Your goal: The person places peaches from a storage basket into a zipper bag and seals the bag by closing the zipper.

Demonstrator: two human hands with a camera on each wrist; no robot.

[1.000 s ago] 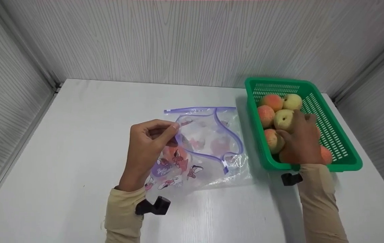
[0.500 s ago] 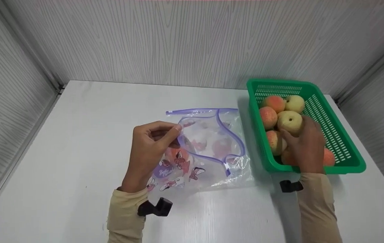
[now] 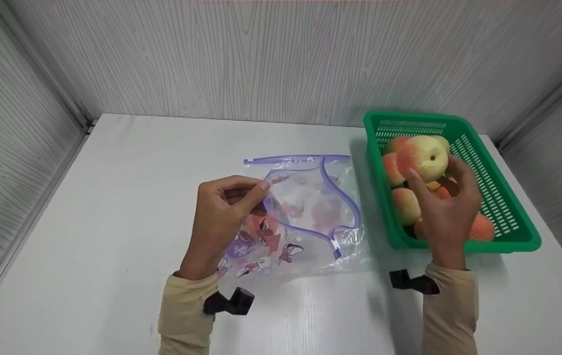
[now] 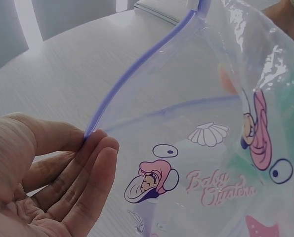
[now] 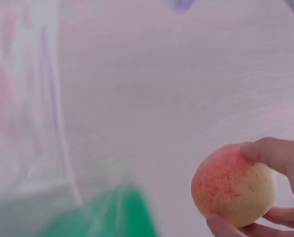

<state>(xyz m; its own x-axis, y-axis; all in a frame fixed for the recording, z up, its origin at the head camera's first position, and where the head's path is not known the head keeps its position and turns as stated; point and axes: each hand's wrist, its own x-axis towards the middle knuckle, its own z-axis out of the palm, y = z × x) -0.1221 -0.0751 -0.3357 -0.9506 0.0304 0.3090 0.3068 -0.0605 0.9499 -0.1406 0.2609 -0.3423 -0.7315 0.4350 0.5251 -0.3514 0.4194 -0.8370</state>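
Note:
My left hand point(image 3: 224, 217) pinches the purple rim of a clear printed zip bag point(image 3: 288, 251), between thumb and fingertips. The bag's mouth gapes, and a white slider point(image 3: 336, 243) sits at its near right end. In the left wrist view the thumb and fingers point(image 4: 95, 163) meet on the purple strip. My right hand point(image 3: 451, 207) holds a red and yellow peach point(image 3: 423, 158) above the green basket point(image 3: 512, 217). In the right wrist view the thumb and fingers curl round this peach point(image 5: 233, 185). Several more peaches point(image 3: 405, 204) lie in the basket, some partly hidden by the hand.
Another purple zip strip point(image 3: 295, 159) lies flat behind the open mouth, with clear plastic around it, seemingly a second bag underneath. The white table point(image 3: 128, 207) extends left and in front. Grey wood-grain panels point(image 3: 261, 59) stand behind and at both sides.
My right hand has come up from among the peaches with one in its grip, lifting it above the others. The left hand keeps its hold on the bag's rim.

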